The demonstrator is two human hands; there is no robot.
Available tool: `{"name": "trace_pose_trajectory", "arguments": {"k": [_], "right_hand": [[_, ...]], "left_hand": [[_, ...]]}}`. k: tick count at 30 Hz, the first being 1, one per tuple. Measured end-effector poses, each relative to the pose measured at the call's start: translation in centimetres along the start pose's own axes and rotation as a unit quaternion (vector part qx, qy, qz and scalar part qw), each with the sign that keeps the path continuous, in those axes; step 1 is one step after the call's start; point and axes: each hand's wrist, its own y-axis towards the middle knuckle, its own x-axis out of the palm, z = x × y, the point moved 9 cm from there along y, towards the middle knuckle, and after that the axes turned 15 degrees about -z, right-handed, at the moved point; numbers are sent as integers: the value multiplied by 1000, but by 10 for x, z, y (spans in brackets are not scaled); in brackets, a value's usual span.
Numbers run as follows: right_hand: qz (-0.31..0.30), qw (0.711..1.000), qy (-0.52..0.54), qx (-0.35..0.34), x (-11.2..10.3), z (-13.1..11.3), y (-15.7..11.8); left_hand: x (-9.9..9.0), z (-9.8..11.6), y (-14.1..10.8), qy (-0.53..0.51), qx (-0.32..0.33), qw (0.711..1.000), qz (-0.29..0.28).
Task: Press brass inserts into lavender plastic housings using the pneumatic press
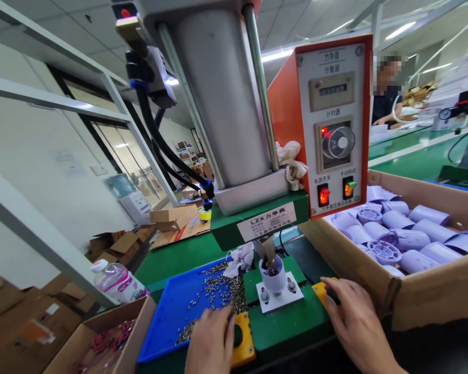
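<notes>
My left hand rests against the left side of a yellow button box, its thumb beside the dark button and its fingers bent over the edge of a blue tray. Nothing shows in it. My right hand lies with fingers apart on a second yellow button box, covering much of it. Between both hands, a white plastic cylinder stands upright in a white base plate bolted to the green press bed. The metal press head reaches down into its top.
Small metal parts are scattered in the blue tray. A cardboard box of white plastic cylinders stands at right, below the orange control box. A carton with red parts and a bottle are at left. A person works behind.
</notes>
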Motion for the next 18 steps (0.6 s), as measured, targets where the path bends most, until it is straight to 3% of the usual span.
{"name": "trace_pose_trajectory", "arguments": {"k": [3, 6, 9, 13, 18], "right_hand": [[-33, 998, 59, 3, -2, -13, 16], [-58, 992, 110, 11, 0, -23, 28], [-68, 980, 182, 36, 3, -23, 36], [-38, 954, 293, 48, 5, -28, 49], [-146, 903, 401, -38, 26, -77, 86]], "left_hand": [[14, -12, 48, -23, -56, 983, -175], [33, -8, 75, -31, -41, 964, -262], [45, -7, 84, -40, -34, 962, -270], [50, -12, 81, -56, -52, 967, -242], [48, -19, 76, -70, -81, 972, -211]]}}
